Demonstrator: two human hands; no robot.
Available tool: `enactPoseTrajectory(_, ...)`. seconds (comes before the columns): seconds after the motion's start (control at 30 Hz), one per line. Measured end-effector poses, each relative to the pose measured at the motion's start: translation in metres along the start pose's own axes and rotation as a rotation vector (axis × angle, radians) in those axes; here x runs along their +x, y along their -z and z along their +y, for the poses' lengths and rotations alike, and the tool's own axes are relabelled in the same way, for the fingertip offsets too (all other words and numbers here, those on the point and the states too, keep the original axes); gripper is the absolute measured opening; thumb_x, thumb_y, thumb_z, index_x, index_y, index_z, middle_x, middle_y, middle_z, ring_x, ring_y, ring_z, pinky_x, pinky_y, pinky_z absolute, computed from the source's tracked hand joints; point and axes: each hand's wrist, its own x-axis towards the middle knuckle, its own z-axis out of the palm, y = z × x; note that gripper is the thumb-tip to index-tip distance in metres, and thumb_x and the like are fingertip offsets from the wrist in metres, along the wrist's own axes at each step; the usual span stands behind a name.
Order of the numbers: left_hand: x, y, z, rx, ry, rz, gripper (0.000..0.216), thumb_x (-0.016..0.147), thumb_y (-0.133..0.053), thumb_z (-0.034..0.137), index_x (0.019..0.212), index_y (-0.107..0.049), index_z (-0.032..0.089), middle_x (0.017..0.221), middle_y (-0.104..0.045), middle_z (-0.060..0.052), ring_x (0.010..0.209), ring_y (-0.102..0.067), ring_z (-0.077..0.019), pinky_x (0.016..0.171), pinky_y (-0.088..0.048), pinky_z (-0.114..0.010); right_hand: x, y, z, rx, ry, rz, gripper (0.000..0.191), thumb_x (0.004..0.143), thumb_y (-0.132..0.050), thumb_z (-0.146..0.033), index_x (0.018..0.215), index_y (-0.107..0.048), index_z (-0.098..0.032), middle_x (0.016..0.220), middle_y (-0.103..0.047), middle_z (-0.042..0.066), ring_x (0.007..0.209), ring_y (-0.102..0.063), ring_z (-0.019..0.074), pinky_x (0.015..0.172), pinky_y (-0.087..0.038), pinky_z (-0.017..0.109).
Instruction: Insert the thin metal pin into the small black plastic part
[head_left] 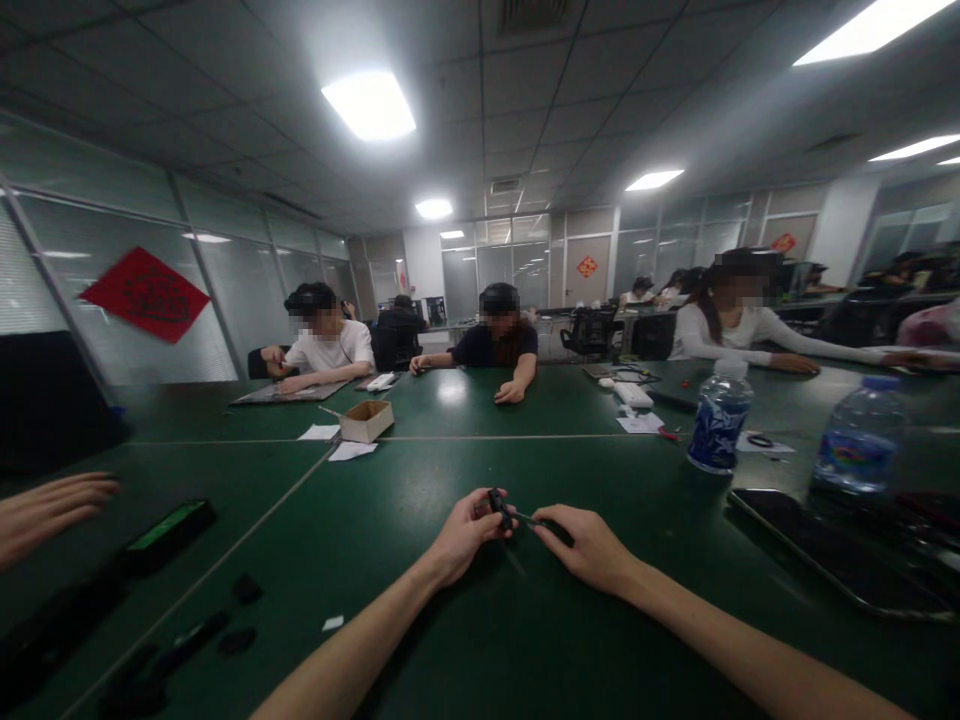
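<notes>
Centrally, over the green tabletop (420,475), my left hand (463,538) is pinching a small black part (499,507); my right hand (583,542) is gripping a thin rod (524,518), its long axis pointing leftward at it, contact unclear.

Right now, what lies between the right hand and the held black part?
Head view: a thin rod extends from the right hand toward the black part.

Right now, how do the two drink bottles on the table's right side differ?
The left bottle has a whitish cap; the right bottle, a blue one. The left bottle's label is dark blue and white; the right bottle's includes red. Both stand upright on the green table.
</notes>
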Motion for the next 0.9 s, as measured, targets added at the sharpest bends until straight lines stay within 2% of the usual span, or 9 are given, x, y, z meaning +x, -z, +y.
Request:
enactPoseTrajectory(0.6, -0.0021, 0.0032, -0.0011, 0.038, -0.027, -0.041, 0.038, 0.074, -0.068, 0.023, 0.109, -0.055, 0.013, 0.101, -0.063, -0.011, 0.090, -0.062, -0.0198, 0.079, -0.048, -0.033, -0.0006, 0.0011, 0.0004, 0.030, 0.015, -0.029, 0.026, 0.092, -0.042, -0.031, 0.103, -0.062, -0.018, 0.092, -0.066, 0.006, 0.079, -0.061, 0.0169, 0.070, -0.048, 0.028)
enactPoseTrajectory(0.9, -0.0034, -0.0025, 0.0030, 0.089, -0.023, 0.009, 0.037, 0.070, -0.071, 0.025, 0.102, -0.056, 0.014, 0.097, -0.063, -0.009, 0.087, -0.062, -0.0185, 0.078, -0.049, -0.032, -0.0009, 0.0014, -0.0004, 0.015, 0.016, -0.033, 0.027, 0.093, -0.040, -0.032, 0.104, -0.061, -0.019, 0.090, -0.065, 0.006, 0.078, -0.060, 0.0171, 0.070, -0.047, 0.028)
